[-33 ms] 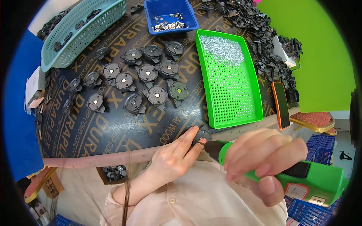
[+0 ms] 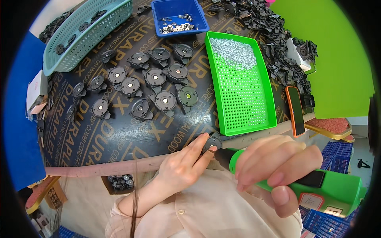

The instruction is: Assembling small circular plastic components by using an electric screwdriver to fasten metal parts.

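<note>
At the table's near edge, my left hand [image 2: 183, 168] pinches a black round plastic part [image 2: 214, 142] with its fingers against the part's rim. My right hand [image 2: 279, 166] is wrapped round a green electric screwdriver [image 2: 341, 192], whose black nose points left at that part. The tip of the tool meets the part beside my left fingertips; whether it sits in a screw cannot be made out. Just beyond lies a green perforated tray [image 2: 222, 115] with a heap of small silver screws [image 2: 238, 53] at its far end.
Several similar black parts with round discs [image 2: 165, 100] stand in loose rows left of the tray. A blue bin [image 2: 180, 33] of small metal discs, a teal basket [image 2: 85, 39], a pile of black parts [image 2: 278, 59] and an orange-cased phone [image 2: 294, 111] surround them.
</note>
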### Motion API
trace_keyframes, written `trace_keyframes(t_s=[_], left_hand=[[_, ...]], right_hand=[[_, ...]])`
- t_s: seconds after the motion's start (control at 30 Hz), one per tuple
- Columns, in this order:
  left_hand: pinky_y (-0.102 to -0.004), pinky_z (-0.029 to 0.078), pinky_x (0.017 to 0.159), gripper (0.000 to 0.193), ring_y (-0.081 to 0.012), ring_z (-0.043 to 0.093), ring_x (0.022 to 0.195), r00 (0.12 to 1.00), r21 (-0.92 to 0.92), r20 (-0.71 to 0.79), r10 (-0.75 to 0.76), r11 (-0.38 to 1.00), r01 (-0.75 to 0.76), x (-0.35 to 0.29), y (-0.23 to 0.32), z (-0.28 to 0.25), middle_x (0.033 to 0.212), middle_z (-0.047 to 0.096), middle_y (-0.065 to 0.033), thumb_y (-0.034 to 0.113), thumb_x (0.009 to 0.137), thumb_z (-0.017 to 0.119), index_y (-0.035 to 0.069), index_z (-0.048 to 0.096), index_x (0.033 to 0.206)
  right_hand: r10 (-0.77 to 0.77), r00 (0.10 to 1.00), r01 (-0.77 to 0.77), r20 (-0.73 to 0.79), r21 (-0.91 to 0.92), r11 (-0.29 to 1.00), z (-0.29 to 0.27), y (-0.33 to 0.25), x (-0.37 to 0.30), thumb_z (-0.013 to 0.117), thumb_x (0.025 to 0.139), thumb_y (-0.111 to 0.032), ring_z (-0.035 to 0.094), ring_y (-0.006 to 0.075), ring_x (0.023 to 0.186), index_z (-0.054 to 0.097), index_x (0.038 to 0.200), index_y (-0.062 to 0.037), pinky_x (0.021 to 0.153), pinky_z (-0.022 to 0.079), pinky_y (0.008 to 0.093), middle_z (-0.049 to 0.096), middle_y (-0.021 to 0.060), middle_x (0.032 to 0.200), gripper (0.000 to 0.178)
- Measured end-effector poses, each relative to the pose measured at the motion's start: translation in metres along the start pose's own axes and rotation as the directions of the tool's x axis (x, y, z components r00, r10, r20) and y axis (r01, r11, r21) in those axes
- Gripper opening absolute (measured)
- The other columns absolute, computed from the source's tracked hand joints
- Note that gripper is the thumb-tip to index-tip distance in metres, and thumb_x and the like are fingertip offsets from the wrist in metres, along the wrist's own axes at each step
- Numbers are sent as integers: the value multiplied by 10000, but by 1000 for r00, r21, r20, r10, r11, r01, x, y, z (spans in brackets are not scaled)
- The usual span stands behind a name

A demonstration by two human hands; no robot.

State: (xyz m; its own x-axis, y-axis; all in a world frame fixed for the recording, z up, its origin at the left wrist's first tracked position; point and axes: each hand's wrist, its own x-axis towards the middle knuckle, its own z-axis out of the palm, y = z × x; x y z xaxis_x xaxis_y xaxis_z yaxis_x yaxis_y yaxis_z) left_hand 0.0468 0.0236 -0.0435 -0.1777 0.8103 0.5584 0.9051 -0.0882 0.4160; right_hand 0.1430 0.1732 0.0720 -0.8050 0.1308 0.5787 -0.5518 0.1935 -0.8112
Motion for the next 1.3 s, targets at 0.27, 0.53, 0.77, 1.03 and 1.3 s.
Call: trace_keyframes(t_s=[0.27, 0.53, 0.77, 1.03, 1.3], left_hand=[[-251, 546, 575, 238, -216, 684, 748, 998, 10, -60, -30, 999, 31, -5, 1, 5, 1058, 655, -205, 74, 669, 708, 47, 710, 906], [-247, 541, 557, 240, -216, 683, 729, 995, -20, -96, -29, 999, 27, -5, -1, 9, 1039, 660, -206, 60, 658, 712, 53, 717, 898], [-249, 544, 561, 232, -214, 684, 727, 996, -22, -80, -38, 999, 36, -5, 0, 5, 1042, 660, -204, 58, 659, 705, 48, 716, 890], [-254, 535, 557, 258, -210, 674, 699, 997, -39, -71, -34, 999, 31, -1, 2, 4, 1057, 657, -203, 47, 649, 714, 45, 714, 906], [-257, 534, 560, 289, -207, 671, 704, 995, -42, -82, -58, 998, 55, -3, 1, 8, 1070, 653, -202, 33, 636, 718, 38, 712, 925]], right_hand=[[-319, 804, 93, -502, -423, 901, -53, 35, 18, 380, 913, -189, 562, 241, 510, 514, 1066, 121, 495, 470, 327, 593, 322, 1000, 371], [-215, 806, 87, -551, -249, 965, -56, 62, 41, 546, 852, -59, 599, 214, 442, 550, 909, 91, 516, 501, 306, 643, 235, 765, 161], [-323, 883, 138, -341, -469, 872, -65, 70, 33, 500, 878, -19, 639, 220, 530, 576, 1021, 47, 606, 509, 306, 643, 237, 808, 175], [-315, 854, 123, -415, -427, 896, -51, 13, 17, 434, 901, -167, 565, 243, 493, 494, 1014, 76, 491, 481, 330, 592, 300, 923, 274], [24, 959, -27, -283, -5, 1000, -1, -19, -28, 504, 879, -120, 577, 262, 486, 353, 964, -7, 417, 521, 360, 573, 227, 911, 207]])
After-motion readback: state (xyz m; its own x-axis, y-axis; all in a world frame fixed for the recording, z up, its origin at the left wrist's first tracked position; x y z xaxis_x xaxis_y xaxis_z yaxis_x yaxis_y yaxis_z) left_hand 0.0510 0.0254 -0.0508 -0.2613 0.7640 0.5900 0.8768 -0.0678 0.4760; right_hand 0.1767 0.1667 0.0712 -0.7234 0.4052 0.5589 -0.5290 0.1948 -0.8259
